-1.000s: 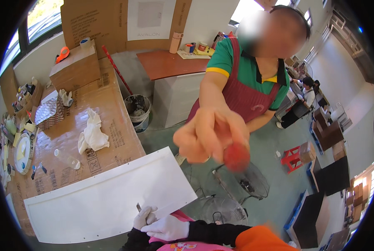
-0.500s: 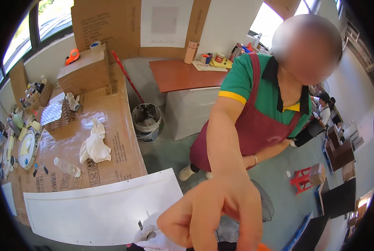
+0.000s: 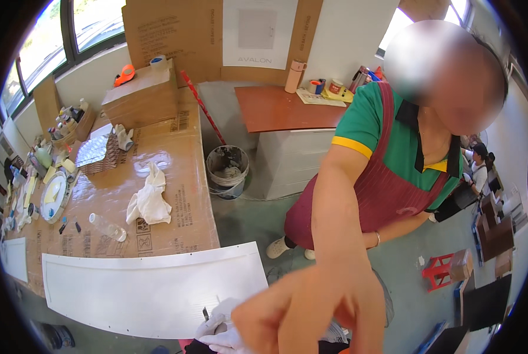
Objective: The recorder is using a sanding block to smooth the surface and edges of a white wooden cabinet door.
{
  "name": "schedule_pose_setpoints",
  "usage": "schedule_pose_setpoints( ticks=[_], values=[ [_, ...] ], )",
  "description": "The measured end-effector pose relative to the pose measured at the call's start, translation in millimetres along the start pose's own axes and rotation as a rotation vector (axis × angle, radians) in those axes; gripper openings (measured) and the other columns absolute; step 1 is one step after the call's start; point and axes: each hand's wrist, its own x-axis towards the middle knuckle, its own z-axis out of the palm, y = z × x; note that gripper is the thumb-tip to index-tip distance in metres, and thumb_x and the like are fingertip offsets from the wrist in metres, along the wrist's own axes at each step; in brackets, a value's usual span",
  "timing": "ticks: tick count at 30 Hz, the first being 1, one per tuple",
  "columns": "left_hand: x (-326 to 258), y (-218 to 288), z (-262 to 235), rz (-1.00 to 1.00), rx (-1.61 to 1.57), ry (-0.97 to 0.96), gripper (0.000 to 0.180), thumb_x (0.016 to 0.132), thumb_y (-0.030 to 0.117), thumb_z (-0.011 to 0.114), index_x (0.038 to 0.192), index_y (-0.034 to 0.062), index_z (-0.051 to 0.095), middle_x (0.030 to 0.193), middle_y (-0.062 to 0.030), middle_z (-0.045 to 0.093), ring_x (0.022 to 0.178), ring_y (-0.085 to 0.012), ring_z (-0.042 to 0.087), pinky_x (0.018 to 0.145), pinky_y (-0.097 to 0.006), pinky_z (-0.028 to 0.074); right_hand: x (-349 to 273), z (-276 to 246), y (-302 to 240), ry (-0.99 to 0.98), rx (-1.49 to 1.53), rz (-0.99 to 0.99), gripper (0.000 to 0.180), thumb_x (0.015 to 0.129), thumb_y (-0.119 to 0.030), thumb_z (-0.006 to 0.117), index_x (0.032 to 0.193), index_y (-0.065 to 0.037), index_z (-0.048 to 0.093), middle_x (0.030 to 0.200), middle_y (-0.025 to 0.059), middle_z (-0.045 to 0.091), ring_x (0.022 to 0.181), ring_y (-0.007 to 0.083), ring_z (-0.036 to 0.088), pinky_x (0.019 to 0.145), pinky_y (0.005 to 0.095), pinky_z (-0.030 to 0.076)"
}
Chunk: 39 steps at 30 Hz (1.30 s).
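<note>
At the lower edge, white gloved fingers of my left hand (image 3: 221, 339) are curled closed at the near edge of a long white panel (image 3: 151, 289). A small narrow dark piece (image 3: 205, 314) stands up beside the glove; its lower end is hidden, so I cannot tell what it is or which hand grips it. Another part of white glove (image 3: 224, 311) lies just above, perhaps my right hand, largely covered. Covering it from the right, a co-worker's bare hand (image 3: 317, 310) reaches very close, fingers bent downward.
A co-worker in a green shirt and maroon apron (image 3: 358, 200) stands opposite. The cardboard-covered table (image 3: 178, 239) bears a white cloth (image 3: 150, 197), a clear bottle (image 3: 107, 227) and a round palette (image 3: 54, 197). A bucket (image 3: 227, 171) and a red stool (image 3: 438, 271) stand on the floor.
The view has shifted, so the table and panel sit slightly farther right. The co-worker's hand still reaches in, its fingers a little lower. My gloved fingers stay by the panel's near edge.
</note>
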Motion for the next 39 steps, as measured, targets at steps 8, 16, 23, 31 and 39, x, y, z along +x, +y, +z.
schedule_pose_setpoints(
  ticks=[8,16,23,31,39],
  values=[
    [-4,-20,-27,0.12,0.053,0.055,0.038,0.09,0.033,0.077,0.112,0.0047,0.063,0.076,-0.0036,0.061,0.063,-0.0167,0.06,0.057,-0.031,0.05,-33,39,54,-0.196,-0.375,-0.116,0.035,0.091,-0.015,0.07,0.126,-0.009,0.07,0.096,0.0141,0.073,0.081,0.0323,0.071,0.08,0.0393,0.055],
    [-14,51,-9,0.138,0.329,-0.365,0.043,0.107,0.031,0.049,0.144,0.0085,0.05,0.109,-0.0075,0.066,0.087,-0.019,0.068,0.068,-0.031,0.054,-21,54,62,0.389,-0.002,0.413,0.038,0.103,-0.015,0.055,0.134,0.008,0.056,0.106,0.0088,0.066,0.093,0.0144,0.063,0.083,0.0318,0.053],
    [-18,70,-50,0.032,0.066,-0.401,0.05,0.106,0.034,0.05,0.148,0.0073,0.045,0.134,-0.0145,0.06,0.119,-0.0232,0.06,0.096,-0.037,0.052,-30,154,50,0.51,-0.638,-0.088,0.038,0.094,-0.013,0.066,0.13,0.001,0.062,0.1,0.007,0.063,0.075,0.0152,0.063,0.071,0.0289,0.052],
    [-22,37,-87,0.085,0.135,-0.394,0.049,0.108,0.029,0.047,0.148,0.0019,0.043,0.141,-0.0183,0.055,0.131,-0.029,0.052,0.11,-0.041,0.043,-40,226,70,0.373,-0.945,0.289,0.027,0.093,-0.011,0.065,0.119,-0.005,0.059,0.091,0.0152,0.065,0.081,0.0337,0.069,0.065,0.0438,0.054],
    [-6,38,-98,-0.245,-0.071,-0.296,0.056,0.108,0.047,0.04,0.144,0.0043,0.046,0.132,-0.0153,0.059,0.121,-0.0283,0.057,0.106,-0.045,0.044,-67,203,77,0.618,-0.242,0.578,0.016,0.106,-0.018,0.051,0.103,-0.004,0.058,0.08,0.0058,0.065,0.064,0.0129,0.064,0.056,0.028,0.049]
  ],
)
